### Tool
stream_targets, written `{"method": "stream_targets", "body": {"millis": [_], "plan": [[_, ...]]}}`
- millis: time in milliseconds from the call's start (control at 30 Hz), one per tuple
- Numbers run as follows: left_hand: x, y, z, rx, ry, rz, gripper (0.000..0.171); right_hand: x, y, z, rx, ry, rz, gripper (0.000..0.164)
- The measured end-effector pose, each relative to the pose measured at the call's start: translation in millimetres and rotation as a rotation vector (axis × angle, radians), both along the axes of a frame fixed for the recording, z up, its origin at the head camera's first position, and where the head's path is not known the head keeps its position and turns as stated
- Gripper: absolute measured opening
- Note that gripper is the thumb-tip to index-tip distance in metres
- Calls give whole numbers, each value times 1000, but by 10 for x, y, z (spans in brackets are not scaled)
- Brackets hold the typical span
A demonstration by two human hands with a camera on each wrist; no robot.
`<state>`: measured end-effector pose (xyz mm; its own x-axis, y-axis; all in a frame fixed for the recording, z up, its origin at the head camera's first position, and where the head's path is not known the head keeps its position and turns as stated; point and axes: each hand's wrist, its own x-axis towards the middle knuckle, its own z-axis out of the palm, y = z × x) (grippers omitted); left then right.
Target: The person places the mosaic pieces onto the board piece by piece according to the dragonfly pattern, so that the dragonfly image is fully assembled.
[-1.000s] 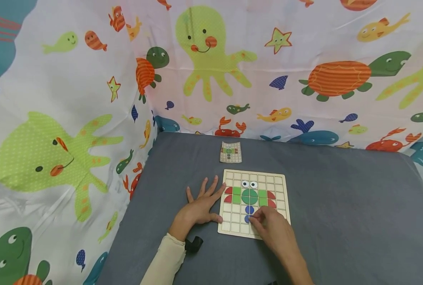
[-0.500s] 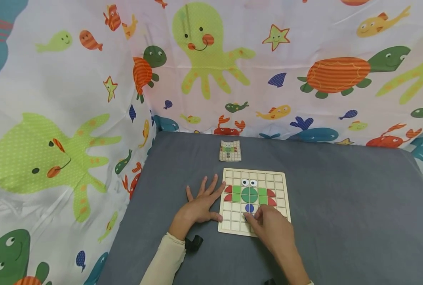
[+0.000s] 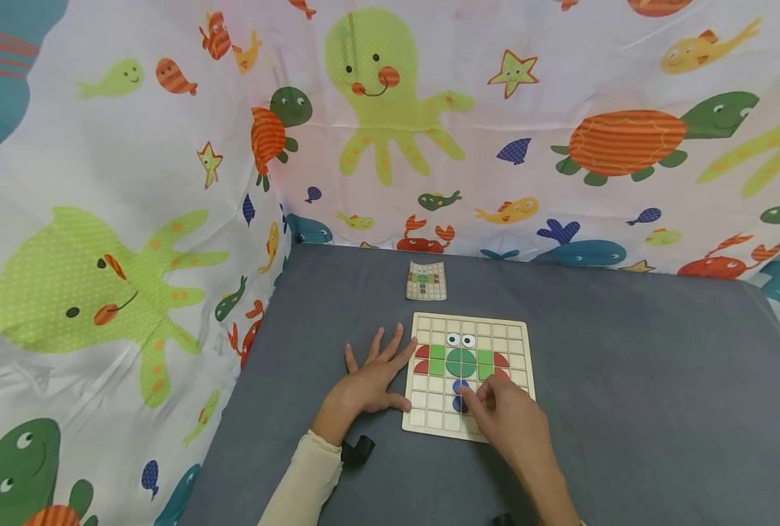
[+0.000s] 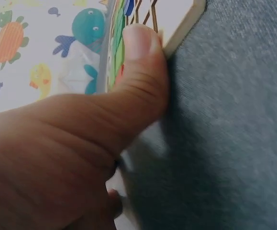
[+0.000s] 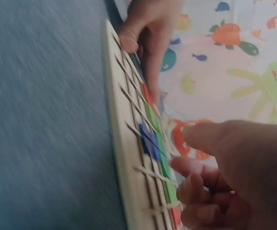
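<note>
A square wooden grid board (image 3: pixel 426 420) lies on the grey cloth, its tiles forming a figure. Two round eye tiles (image 3: pixel 453 340) top a green circle (image 3: pixel 461 362), with light green squares (image 3: pixel 437 359) and red quarter-round tiles (image 3: pixel 421 358) either side. Blue tiles (image 3: pixel 457 404) make two small circles below. My left hand (image 3: pixel 364 387) is spread at the board's left edge, thumb (image 4: pixel 140 52) resting on the rim. Over the lower right of the board is my right hand (image 3: pixel 511 416), thumb and forefinger apart beside the blue tiles; nothing shows between them in the right wrist view.
Behind the board lies a small card (image 3: pixel 426 292) printed with a similar figure on a grid. A curtain (image 3: pixel 390 109) with sea animals hangs along the back and left of the grey surface (image 3: pixel 626 380). A black strap device (image 3: pixel 358 451) sits at my left wrist.
My right hand has shifted slightly over the blue tiles; its fingertips covered the lower blue circle half a second ago and now more of it shows. The left hand stays put.
</note>
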<state>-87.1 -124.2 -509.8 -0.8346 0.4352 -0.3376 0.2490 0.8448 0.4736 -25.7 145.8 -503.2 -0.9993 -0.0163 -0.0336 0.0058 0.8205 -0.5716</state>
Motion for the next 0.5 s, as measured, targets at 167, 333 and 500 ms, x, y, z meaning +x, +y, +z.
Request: {"method": "stream_targets", "body": {"millis": [167, 333, 500], "plan": [[53, 1, 109, -31, 30, 12, 117, -97, 229, 79, -24, 66, 85, 22], [86, -104, 271, 65, 149, -17, 103, -200, 514, 245, 0, 185, 161, 13], [149, -267, 612, 105, 457, -72, 101, -308, 692, 472, 18, 421, 267, 36]]}}
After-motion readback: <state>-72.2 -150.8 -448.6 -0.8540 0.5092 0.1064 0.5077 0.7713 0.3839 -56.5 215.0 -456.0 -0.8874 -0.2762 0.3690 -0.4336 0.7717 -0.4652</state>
